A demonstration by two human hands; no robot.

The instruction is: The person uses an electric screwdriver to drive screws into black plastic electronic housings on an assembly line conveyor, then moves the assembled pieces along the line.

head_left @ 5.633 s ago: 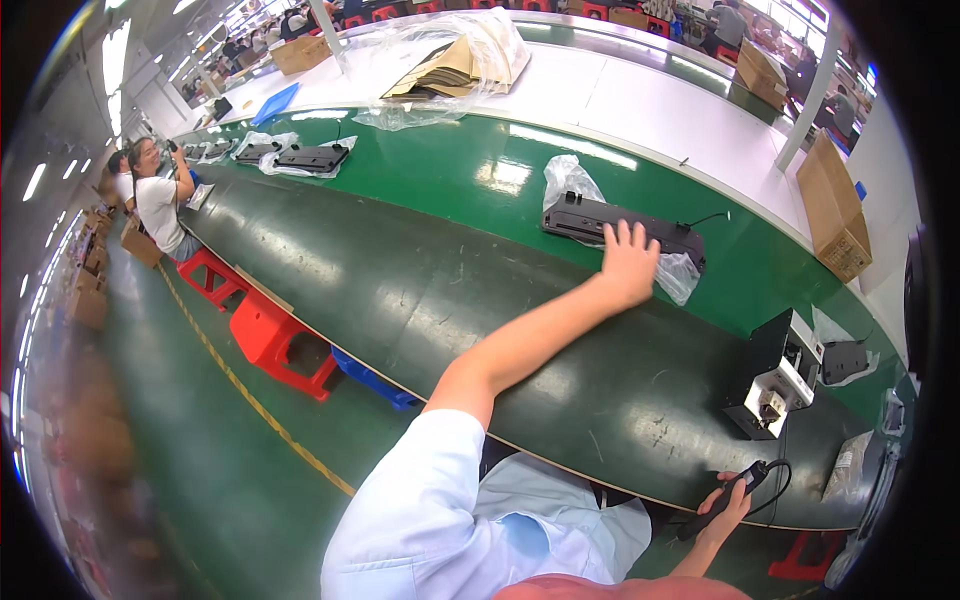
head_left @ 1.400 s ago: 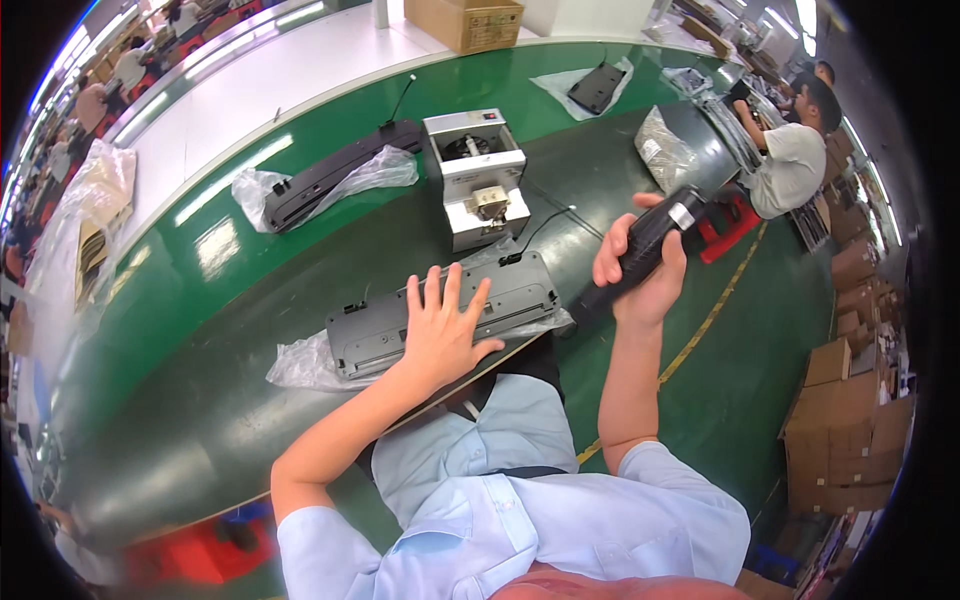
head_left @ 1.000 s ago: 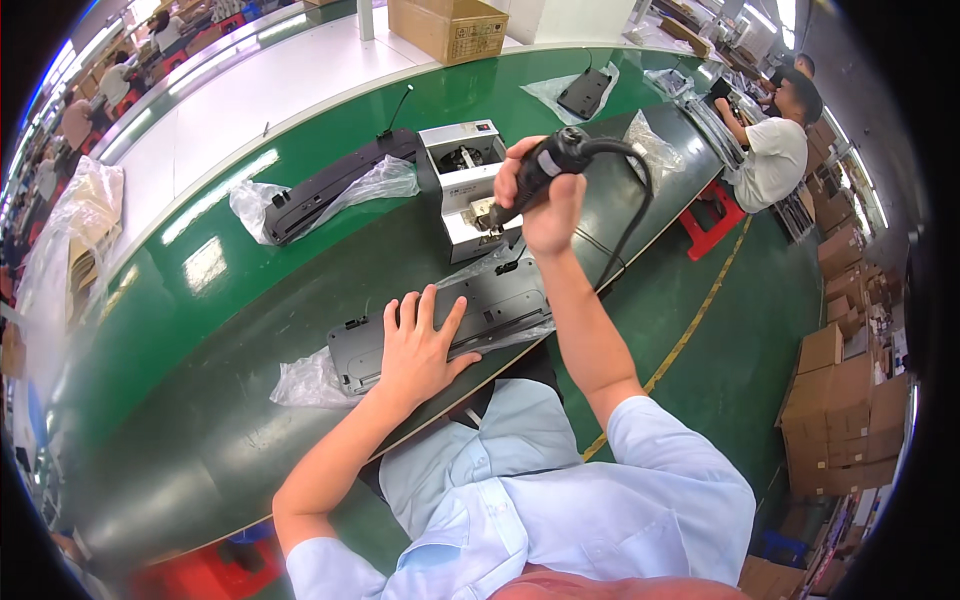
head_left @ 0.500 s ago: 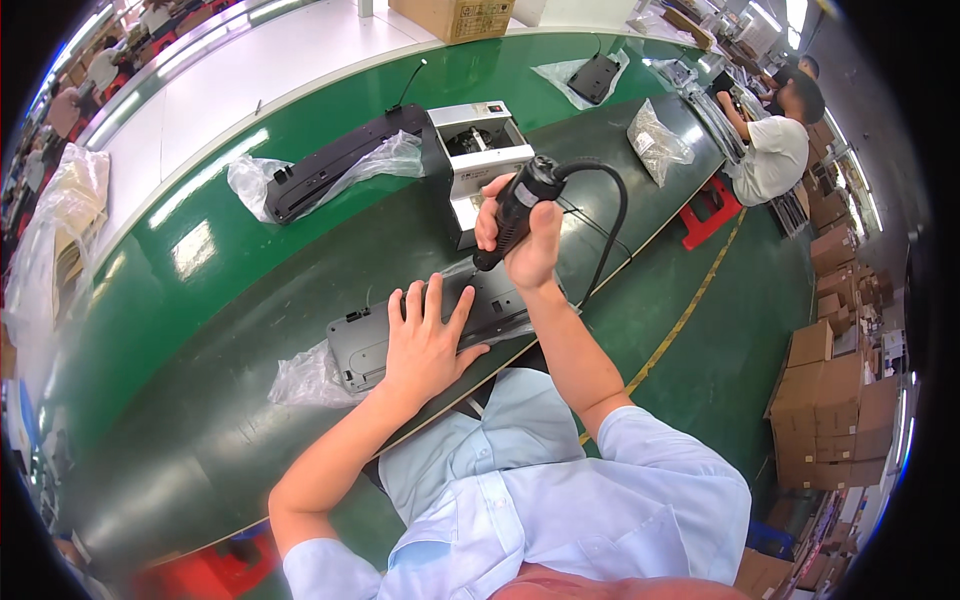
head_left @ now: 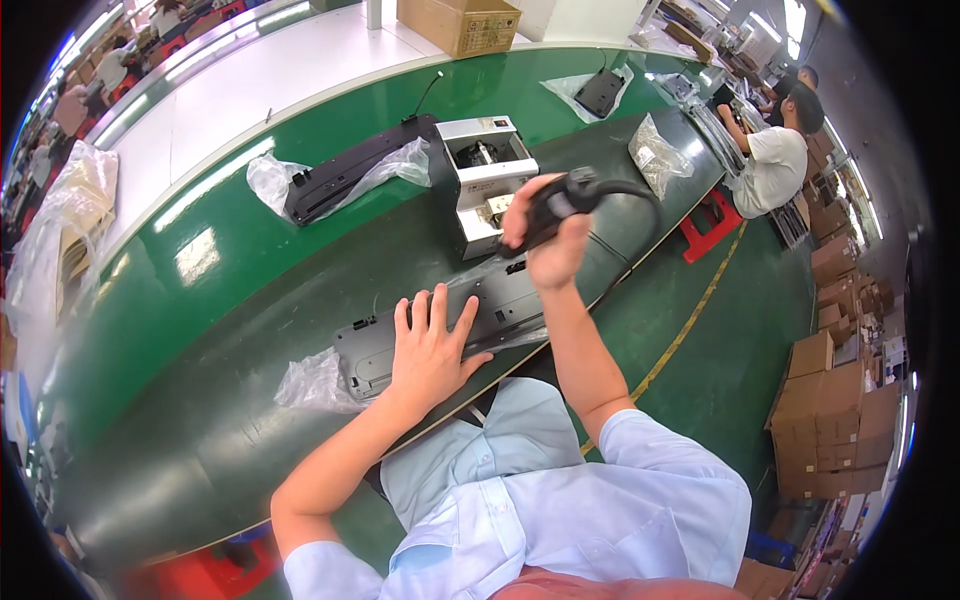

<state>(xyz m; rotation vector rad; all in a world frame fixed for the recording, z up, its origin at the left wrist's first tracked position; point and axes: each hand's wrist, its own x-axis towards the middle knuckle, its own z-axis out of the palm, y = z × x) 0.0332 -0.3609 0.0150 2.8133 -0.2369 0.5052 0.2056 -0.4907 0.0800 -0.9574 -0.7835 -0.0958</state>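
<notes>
My left hand [head_left: 432, 350] lies flat, fingers spread, on a long black plastic housing [head_left: 372, 347] near the bench's front edge. Clear plastic wrap [head_left: 318, 382] sticks out from under the housing's left end. In my right hand [head_left: 556, 252] is a black corded electric screwdriver [head_left: 562, 204], raised and tilted, blurred by motion. Its tip is hidden or smeared, close to the front of a silver-white box-shaped machine [head_left: 462, 205], which looks like a screw feeder. The cord loops down to the right of my right wrist.
Behind the machine's left side lies another black housing [head_left: 360, 165] on plastic wrap. Farther right are a clear bag of small parts [head_left: 658, 155] and a black part [head_left: 600, 92] on wrap. A seated co-worker [head_left: 785, 155], a red stool [head_left: 712, 228] and stacked cartons [head_left: 825, 420] are at right.
My right hand has moved the screwdriver rightward, away from the housing's surface and my left fingers, and tilted it more. My left hand stays flat on the housing.
</notes>
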